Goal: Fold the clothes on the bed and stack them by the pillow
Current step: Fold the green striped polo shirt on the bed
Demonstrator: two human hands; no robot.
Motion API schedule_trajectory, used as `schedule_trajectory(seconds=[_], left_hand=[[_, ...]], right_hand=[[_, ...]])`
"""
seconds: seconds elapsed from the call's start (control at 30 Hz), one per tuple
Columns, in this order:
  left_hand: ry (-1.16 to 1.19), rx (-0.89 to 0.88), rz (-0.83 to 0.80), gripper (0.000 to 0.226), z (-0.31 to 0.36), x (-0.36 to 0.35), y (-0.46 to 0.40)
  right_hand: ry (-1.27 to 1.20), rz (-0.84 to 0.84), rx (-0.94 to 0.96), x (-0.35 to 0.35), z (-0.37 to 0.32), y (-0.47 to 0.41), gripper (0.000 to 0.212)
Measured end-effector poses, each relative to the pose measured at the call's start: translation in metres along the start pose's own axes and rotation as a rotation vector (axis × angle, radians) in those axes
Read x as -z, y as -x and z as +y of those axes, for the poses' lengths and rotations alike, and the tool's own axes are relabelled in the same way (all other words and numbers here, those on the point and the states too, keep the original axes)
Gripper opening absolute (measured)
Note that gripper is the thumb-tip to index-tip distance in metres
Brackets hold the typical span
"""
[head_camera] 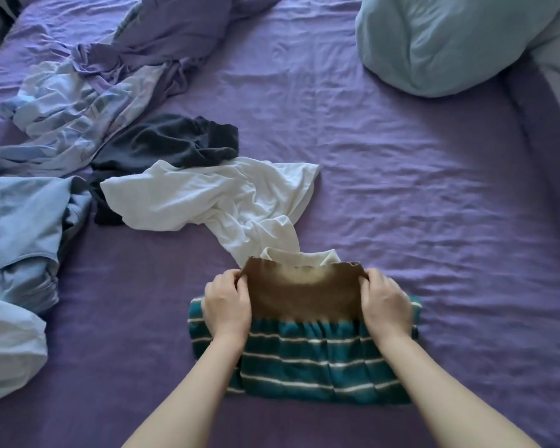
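The striped garment (317, 360) lies on the bed (434, 205), nearest the viewer. Its brown section (304, 291) is raised at the far edge. The left hand (227, 305) pinches the brown section's left corner; the right hand (385, 302) pinches its right corner. A white shirt (214, 195) lies just beyond the striped garment, touching it. The pillow (440, 43) lies well beyond it, to the right.
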State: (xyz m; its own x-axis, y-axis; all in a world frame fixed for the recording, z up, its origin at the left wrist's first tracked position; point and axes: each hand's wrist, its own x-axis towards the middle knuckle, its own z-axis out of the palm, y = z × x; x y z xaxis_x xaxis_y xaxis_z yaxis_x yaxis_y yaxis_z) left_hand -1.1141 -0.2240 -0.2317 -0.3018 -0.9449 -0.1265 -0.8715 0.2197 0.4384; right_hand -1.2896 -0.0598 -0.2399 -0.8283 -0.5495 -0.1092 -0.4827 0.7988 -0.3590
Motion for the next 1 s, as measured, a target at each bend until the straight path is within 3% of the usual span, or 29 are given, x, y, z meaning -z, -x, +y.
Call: schedule_trajectory(seconds=[0.1, 0.23, 0.33, 0.47, 0.67, 0.7, 0.83, 1.0], left_hand=[[-0.180, -0.216, 0.050, 0.039, 0.004, -0.009, 0.003], [-0.407, -0.625, -0.175, 0.058, -0.001, -0.031, 0.028], [-0.521, -0.633, -0.314, 0.065, -0.012, -0.050, 0.026], [-0.602, -0.626, -0.384, 0.066, -0.024, -0.068, 0.009], [-0.594, -0.550, -0.342, 0.069, 0.008, -0.057, 0.029], [-0.546, -0.558, -0.312, 0.069, 0.018, -0.055, 0.040], [-0.452, -0.725, -0.462, 0.064, 0.056, -0.072, 0.098], [-0.371, -0.756, -0.586, 0.064, 0.079, -0.093, 0.168]], right_hand=[[0.110, -0.003, 0.166, -0.002, 0.002, 0.003, 0.040], [0.363, -0.260, 0.418, -0.018, 0.005, 0.023, 0.057], [0.443, -0.340, 0.398, -0.034, 0.017, 0.025, 0.061], [0.467, -0.406, 0.359, -0.043, 0.031, 0.015, 0.064], [0.459, -0.430, 0.278, -0.021, 0.033, 0.014, 0.066], [0.453, -0.423, 0.234, -0.013, 0.036, 0.013, 0.065], [0.405, -0.429, 0.150, 0.015, 0.053, 0.007, 0.073], [0.173, -0.471, 0.218, 0.025, 0.073, -0.004, 0.049]])
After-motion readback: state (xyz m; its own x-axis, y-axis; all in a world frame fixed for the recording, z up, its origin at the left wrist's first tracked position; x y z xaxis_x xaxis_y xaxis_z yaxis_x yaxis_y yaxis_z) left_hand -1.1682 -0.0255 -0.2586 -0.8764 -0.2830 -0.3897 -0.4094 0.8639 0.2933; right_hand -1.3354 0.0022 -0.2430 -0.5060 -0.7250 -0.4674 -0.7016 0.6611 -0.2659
